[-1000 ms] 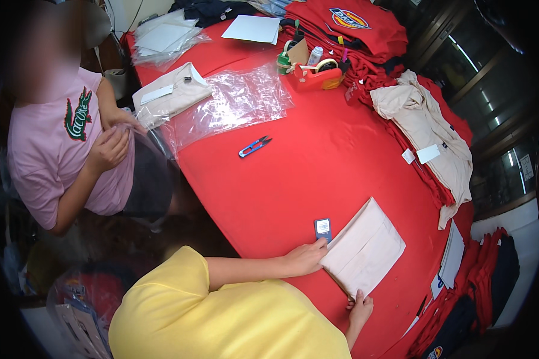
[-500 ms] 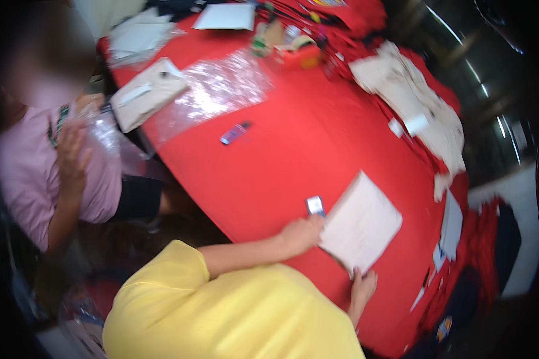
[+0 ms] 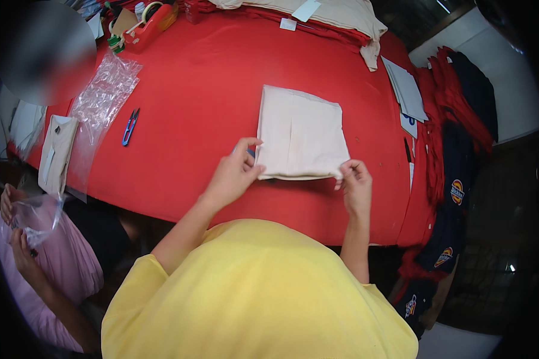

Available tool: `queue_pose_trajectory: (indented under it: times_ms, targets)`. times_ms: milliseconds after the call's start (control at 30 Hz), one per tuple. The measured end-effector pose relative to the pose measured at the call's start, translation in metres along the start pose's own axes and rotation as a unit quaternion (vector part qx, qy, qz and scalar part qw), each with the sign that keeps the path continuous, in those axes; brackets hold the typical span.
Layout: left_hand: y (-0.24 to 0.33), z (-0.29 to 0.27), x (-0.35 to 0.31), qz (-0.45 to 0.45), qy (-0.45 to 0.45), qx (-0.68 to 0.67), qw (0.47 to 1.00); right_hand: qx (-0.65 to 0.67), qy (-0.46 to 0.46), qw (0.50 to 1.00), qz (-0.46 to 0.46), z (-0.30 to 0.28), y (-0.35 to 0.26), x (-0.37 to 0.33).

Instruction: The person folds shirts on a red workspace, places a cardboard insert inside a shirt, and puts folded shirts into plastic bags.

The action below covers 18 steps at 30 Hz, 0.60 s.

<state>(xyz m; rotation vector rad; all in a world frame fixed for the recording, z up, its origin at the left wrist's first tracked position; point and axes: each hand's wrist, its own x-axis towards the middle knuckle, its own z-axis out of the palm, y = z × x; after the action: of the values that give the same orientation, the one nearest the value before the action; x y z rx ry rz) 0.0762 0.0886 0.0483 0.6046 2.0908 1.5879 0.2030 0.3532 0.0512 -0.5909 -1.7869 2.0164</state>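
A folded cream garment (image 3: 302,131) lies in front of me on the red-covered table, its near edge toward my body. My left hand (image 3: 236,170) takes its near left side, index finger and thumb spread along the edge. A small blue item (image 3: 251,152) shows partly beside that hand, mostly hidden by the fingers. My right hand (image 3: 356,182) pinches the near right corner between thumb and fingers.
Blue thread snips (image 3: 130,127) and clear plastic bags (image 3: 105,90) lie left on the table (image 3: 191,113). Further back stands a red tape dispenser (image 3: 151,27). White cards (image 3: 404,90) and dark garments (image 3: 455,167) are at right. A co-worker's hands hold a plastic bag (image 3: 39,218).
My view has turned, so the table sits straighter before me. The cream garment now lies squarer to me, and my right hand has moved to its near right corner.
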Motion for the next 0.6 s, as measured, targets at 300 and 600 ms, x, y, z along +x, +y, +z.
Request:
queue_pose_trajectory:
  times_ms: [300, 600]
  targets:
    - [0.126, -0.091, 0.018, 0.181, 0.03, -0.133, 0.974, -0.206, -0.062, 0.967, -0.137, 0.029, -0.16, 0.034]
    - [-0.024, -0.079, 0.152, -0.062, 0.036, -0.137, 0.988, -0.045, -0.085, 0.993, 0.064, 0.066, -0.003, 0.136]
